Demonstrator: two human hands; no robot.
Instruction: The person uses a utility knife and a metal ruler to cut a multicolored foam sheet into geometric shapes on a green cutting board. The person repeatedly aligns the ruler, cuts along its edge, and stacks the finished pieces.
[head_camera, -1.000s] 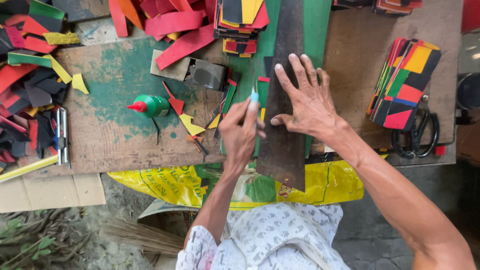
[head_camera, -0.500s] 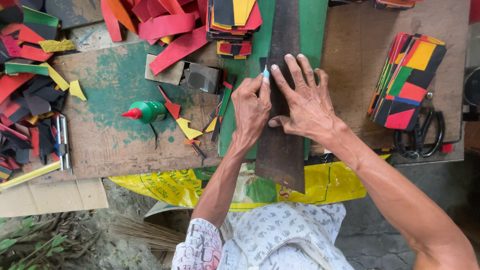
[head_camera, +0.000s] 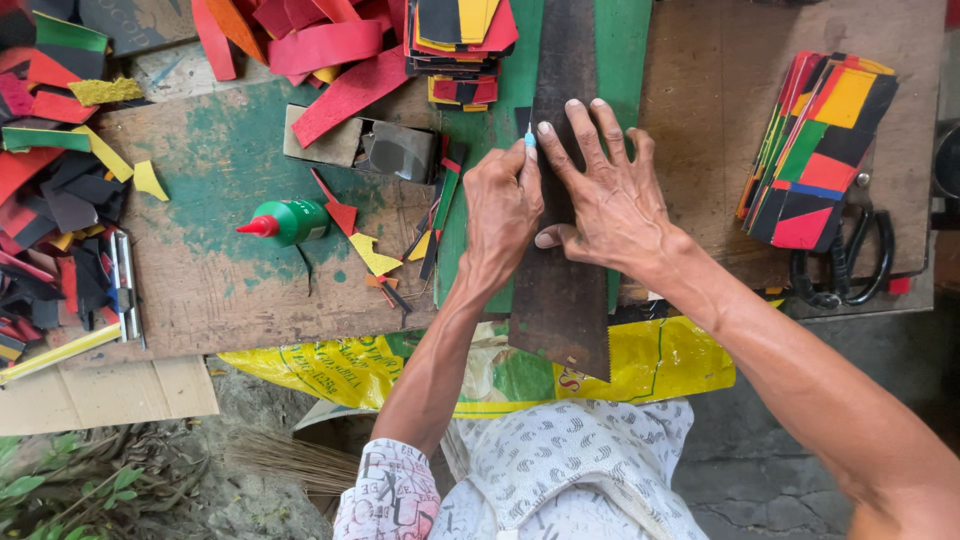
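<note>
The fingers (head_camera: 590, 150) of the right hand (head_camera: 610, 205) are spread flat on a long dark strip (head_camera: 562, 290) that runs up the middle of the desk (head_camera: 230, 290), pressing it down over a green sheet (head_camera: 625, 60). The left hand (head_camera: 503, 205) is closed in a pinch around a small blue-tipped cutter (head_camera: 529, 138), its point at the strip's left edge, just beside the right index fingertip. How far the cut along that edge has got is hard to tell, since the hands cover the line. Finished work seems plentiful: a fanned stack of coloured pieces (head_camera: 820, 150) lies to the right above black scissors (head_camera: 850, 260), and another pile (head_camera: 462, 45) sits at the top. Offcuts (head_camera: 60, 180) litter the left side, near a green glue bottle (head_camera: 288, 222).
</note>
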